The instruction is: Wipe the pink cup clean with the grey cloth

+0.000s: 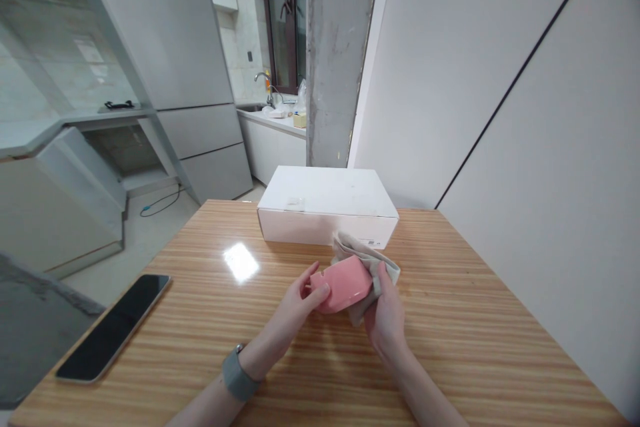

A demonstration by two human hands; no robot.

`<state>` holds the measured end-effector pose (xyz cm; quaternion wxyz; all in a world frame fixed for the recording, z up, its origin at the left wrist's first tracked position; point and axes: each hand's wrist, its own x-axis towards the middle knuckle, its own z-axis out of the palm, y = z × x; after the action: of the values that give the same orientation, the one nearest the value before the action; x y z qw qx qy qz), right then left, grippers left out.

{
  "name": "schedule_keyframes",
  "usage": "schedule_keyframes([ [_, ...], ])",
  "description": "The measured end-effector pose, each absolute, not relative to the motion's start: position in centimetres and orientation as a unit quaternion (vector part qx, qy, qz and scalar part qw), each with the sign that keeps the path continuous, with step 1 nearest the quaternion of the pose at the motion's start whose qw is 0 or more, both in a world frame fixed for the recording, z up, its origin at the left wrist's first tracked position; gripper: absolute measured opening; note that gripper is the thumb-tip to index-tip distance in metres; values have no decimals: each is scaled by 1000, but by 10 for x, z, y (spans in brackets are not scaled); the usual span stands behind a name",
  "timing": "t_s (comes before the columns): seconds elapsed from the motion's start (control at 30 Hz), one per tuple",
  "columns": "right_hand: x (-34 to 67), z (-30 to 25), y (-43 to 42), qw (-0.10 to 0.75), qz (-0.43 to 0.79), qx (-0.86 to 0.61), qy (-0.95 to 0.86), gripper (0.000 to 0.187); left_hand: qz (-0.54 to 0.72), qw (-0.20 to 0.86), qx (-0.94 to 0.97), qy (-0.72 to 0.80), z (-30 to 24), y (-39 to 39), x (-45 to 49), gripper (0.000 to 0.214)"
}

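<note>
Above the wooden table, a glossy pink case-like object [345, 284] with rounded corners is tilted in front of me; its exact kind I cannot make out. My left hand [300, 297] grips its left end, thumb on top. Around its right end lies a folded grey-beige cloth [367, 252]. The cloth is pinched by my right hand [387, 313], with the thumb on the upper side and the fingers mostly hidden beneath. Cloth and pink object touch each other. A grey band circles my left wrist.
Just behind my hands stands a closed white cardboard box [327, 193] on the wooden table [200, 347]. A black smartphone [115, 328] lies near the table's left edge. A white wall [525, 147] borders the right side. Farther back are a fridge [160, 40] and a sink counter [275, 137].
</note>
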<state>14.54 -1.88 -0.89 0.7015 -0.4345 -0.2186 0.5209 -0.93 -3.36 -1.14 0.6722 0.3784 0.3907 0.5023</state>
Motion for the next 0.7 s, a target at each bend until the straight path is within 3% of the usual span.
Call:
schedule_keyframes([
  [0.27, 134, -11, -34, 727, 486, -416, -250, 43, 502, 756, 361, 213, -4, -36, 0, 62],
  [0.47, 133, -6, -38, 723, 435, -397, -361, 38, 528, 717, 369, 265, -7, -34, -2, 69],
  [0.7, 137, 2, -45, 635, 238, -376, -631, 39, 544, 674, 371, 336, -9, -31, -3, 64],
])
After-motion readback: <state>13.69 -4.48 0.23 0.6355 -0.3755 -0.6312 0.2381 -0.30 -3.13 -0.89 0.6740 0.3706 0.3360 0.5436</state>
